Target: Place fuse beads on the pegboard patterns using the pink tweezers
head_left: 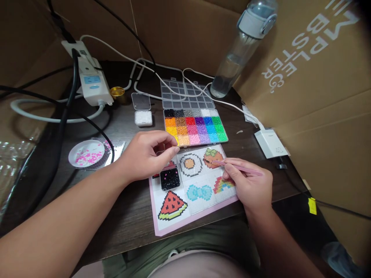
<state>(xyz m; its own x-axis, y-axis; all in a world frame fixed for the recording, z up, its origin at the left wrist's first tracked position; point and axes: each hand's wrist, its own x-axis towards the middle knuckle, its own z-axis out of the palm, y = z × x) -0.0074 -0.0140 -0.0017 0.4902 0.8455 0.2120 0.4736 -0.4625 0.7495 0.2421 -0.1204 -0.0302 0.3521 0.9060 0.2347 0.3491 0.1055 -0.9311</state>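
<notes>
My right hand (249, 181) grips pink tweezers (242, 167); their dark tips rest over the orange persimmon pattern (213, 159) at the sheet's upper right. My left hand (152, 154) is curled above the sheet's upper left, thumb and forefinger together; whatever lies between them is too small or hidden. Just below it, a small clear box of black beads (170, 180), with a few pink ones among them, sits on the pattern sheet (171, 227). The sheet also shows a fried egg (190, 164), a blue bow (199, 192), a rainbow (222, 186) and a watermelon slice (173, 206).
Behind the sheet lies an open sorting box of coloured beads (196, 126). A white bead box (143, 118), a dish of pink beads (87, 153), a gold cup (117, 94) and a power strip (92, 79) stand left. A bottle (232, 61) and charger (271, 143) are right; cables cross behind.
</notes>
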